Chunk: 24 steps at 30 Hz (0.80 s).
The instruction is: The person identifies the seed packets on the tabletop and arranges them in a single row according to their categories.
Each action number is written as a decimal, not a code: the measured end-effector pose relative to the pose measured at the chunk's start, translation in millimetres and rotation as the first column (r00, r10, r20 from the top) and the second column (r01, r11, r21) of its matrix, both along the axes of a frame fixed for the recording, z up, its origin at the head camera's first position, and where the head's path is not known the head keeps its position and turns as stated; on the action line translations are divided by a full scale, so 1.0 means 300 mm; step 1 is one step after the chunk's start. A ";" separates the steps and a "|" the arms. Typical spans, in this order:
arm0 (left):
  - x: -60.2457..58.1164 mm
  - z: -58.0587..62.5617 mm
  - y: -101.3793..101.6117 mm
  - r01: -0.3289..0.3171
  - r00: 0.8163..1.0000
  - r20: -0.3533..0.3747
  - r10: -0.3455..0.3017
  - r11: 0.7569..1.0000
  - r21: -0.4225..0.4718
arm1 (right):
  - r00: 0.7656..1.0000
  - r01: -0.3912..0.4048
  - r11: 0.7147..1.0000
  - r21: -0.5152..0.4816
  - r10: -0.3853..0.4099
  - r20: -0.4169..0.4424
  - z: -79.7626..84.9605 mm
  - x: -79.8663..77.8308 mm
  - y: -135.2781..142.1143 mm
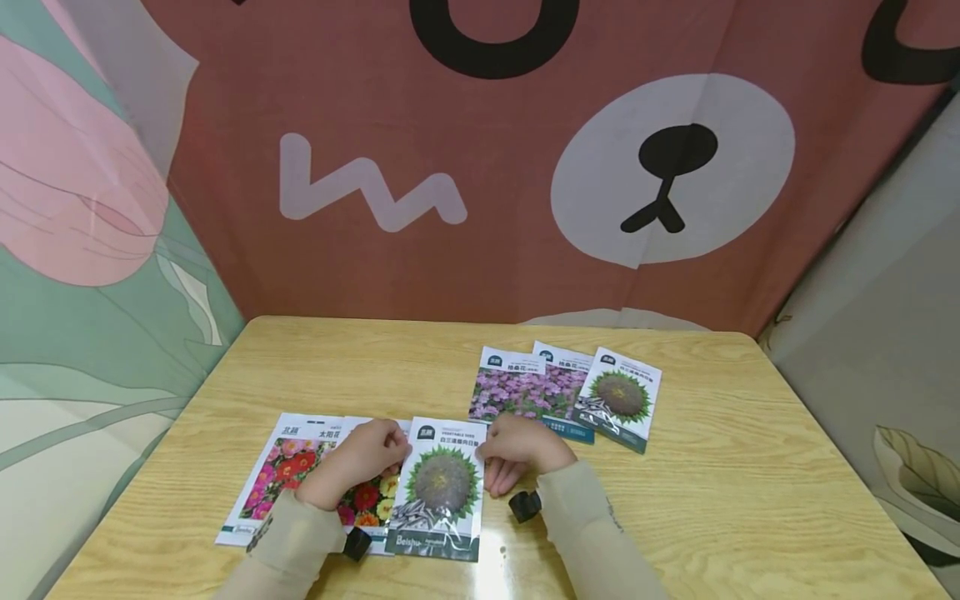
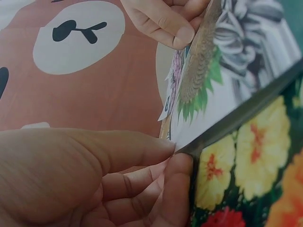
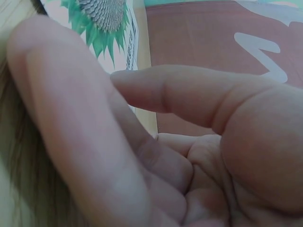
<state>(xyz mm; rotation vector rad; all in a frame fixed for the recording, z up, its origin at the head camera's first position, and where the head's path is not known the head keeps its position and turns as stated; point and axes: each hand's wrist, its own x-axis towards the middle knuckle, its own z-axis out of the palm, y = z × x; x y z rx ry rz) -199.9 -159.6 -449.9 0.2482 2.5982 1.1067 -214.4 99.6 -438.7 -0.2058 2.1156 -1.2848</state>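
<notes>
A seed packet with a sunflower head [image 1: 442, 483] lies at the front middle, overlapping a packet with red and yellow flowers [image 1: 367, 504]. My left hand [image 1: 358, 458] pinches its upper left edge between thumb and forefinger, seen close up in the left wrist view. At its upper right edge, my right hand [image 1: 525, 446] pinches with thumb and forefinger, the other fingers lying beside the packet. Under my left forearm, the flower packets are partly hidden. Furthest left is another packet with pink and red flowers [image 1: 281, 467].
At the back right lie two packets with purple flowers, one on the left [image 1: 501, 392] and one in the middle [image 1: 566, 383], and another sunflower packet [image 1: 618, 396] overlapping the middle one. The wooden table [image 1: 750, 500] meets a brown printed cloth [image 1: 510, 267] behind.
</notes>
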 end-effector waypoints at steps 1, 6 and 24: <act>0.000 0.000 0.001 -0.002 1.000 -0.002 0.002 1.000 -0.005 | 1.000 0.001 1.000 0.001 -0.001 0.000 0.001 0.000 -0.001; 0.002 0.004 0.005 -0.010 1.000 -0.016 0.009 0.999 -0.032 | 1.000 0.006 1.000 0.013 -0.006 -0.004 0.001 0.001 -0.004; 0.009 0.014 0.008 -0.027 0.999 -0.018 0.026 0.999 -0.041 | 1.000 0.000 1.000 -0.003 0.000 0.003 -0.003 -0.002 0.000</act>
